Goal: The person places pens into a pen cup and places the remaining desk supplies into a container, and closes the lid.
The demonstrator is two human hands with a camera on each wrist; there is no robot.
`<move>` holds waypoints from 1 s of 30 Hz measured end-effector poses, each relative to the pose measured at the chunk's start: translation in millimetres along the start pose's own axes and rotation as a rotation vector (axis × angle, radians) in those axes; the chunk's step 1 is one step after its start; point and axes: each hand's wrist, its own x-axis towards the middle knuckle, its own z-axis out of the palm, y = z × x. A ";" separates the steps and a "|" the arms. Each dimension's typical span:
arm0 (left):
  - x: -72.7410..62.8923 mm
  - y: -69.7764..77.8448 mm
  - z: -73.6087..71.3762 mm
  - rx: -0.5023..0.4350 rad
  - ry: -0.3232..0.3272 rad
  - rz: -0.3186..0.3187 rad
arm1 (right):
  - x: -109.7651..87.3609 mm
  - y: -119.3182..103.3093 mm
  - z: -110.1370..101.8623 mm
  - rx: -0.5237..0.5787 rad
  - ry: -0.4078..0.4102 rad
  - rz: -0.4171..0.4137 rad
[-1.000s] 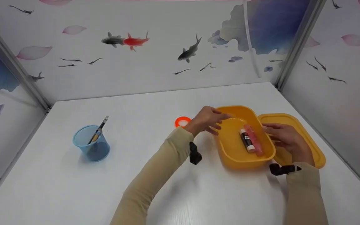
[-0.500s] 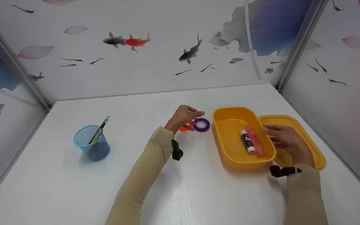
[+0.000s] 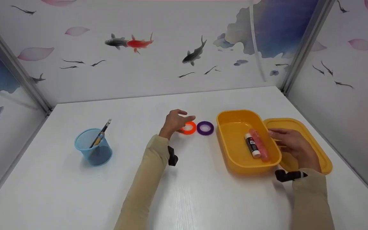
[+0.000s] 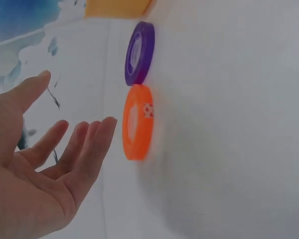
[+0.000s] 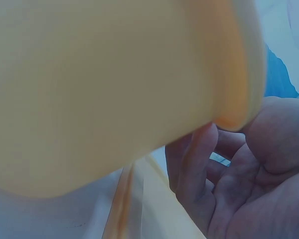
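Observation:
My left hand (image 3: 175, 123), fingers spread and holding nothing, hovers at the left side of an orange tape roll (image 3: 191, 128). In the left wrist view its fingertips are apart from the orange roll, which lies against a purple tape roll (image 4: 140, 54). My right hand (image 3: 295, 145) holds the right rim of a yellow plastic box (image 3: 232, 156). In the right wrist view, thumb and fingertips meet the box (image 5: 99, 99) at its rim. Inside the box lie a black-and-white glue stick (image 3: 252, 145) and a pink translucent stick-like item (image 3: 259, 145).
A yellow lid (image 3: 311, 140) lies right of the box, partly under my right hand. At the left of the white table (image 3: 145, 108) stands a blue mesh cup (image 3: 97, 155) holding brushes or pens (image 3: 102, 132). Printed wall panels (image 3: 164, 73) enclose the back and sides.
My left hand has moved left from the box's left rim, past the purple tape roll to the orange one. Both rolls now show. My right hand stays at the box.

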 end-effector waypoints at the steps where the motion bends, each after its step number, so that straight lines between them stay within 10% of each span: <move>1: 0.9 -4.2 0.4 0.003 0.016 0.011 | 0.1 0.1 0.1 -0.002 0.001 0.001; 11: 4.6 -30.6 6.8 0.060 0.151 -0.020 | 1.3 -0.6 0.2 -0.004 -0.001 0.006; 30: 11.1 -45.2 15.4 0.138 0.056 0.055 | -0.6 0.1 -1.0 -0.012 0.007 0.004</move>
